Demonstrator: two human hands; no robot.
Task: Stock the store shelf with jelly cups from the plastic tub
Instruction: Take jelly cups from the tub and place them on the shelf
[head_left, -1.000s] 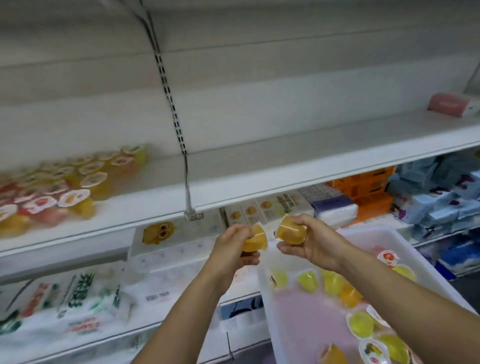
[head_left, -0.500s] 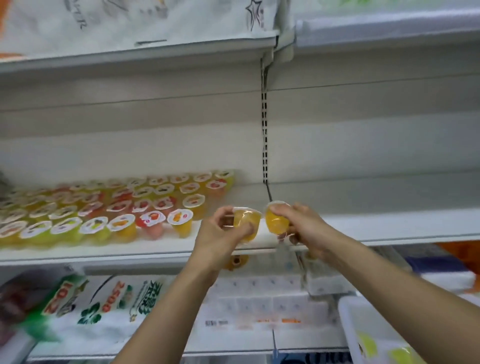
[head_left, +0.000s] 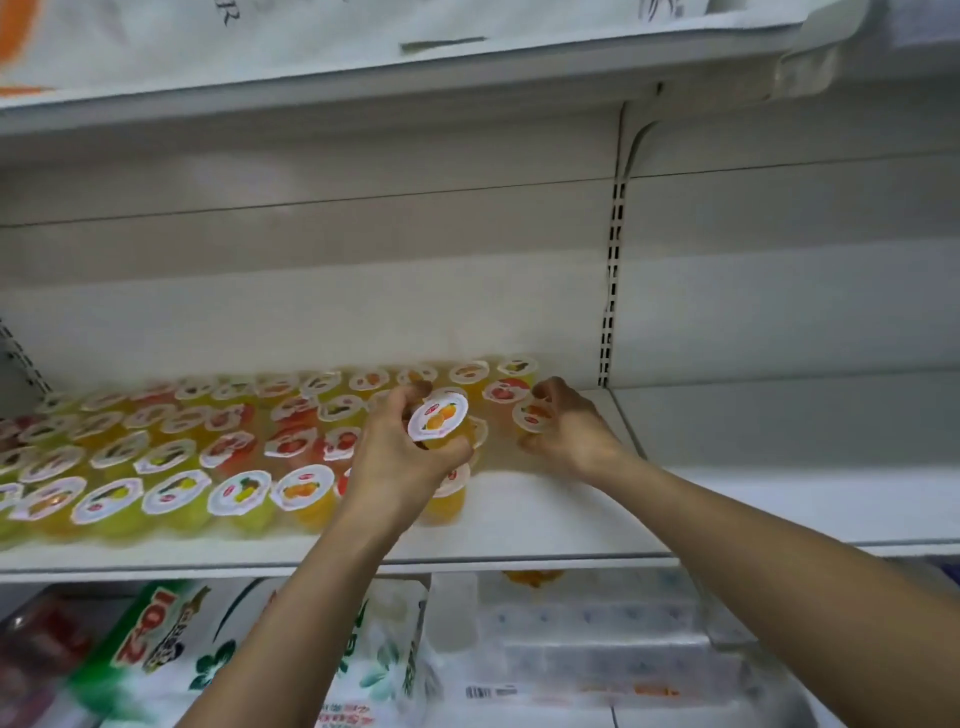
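Rows of jelly cups (head_left: 171, 462) with white fruit-printed lids fill the left half of the white shelf (head_left: 545, 519). Over the right end of those rows, my left hand (head_left: 400, 462) grips an orange jelly cup (head_left: 438, 420), its lid tilted toward me. Farther right, my right hand (head_left: 566, 426) holds a second orange jelly cup (head_left: 531, 415) low at the shelf, beside the back rows; whether it touches the shelf I cannot tell. The plastic tub is out of view.
The shelf right of the cups is bare white up to a slotted upright (head_left: 610, 291). A higher shelf (head_left: 363, 88) carries white bags overhead. Below are packs of green-and-white bags (head_left: 171, 654) and clear wrapped packs (head_left: 597, 639).
Both hands rose from the tub to the shelf, each carrying an orange cup. They have since moved over the shelf, and the right one has lowered its cup beside the rows.
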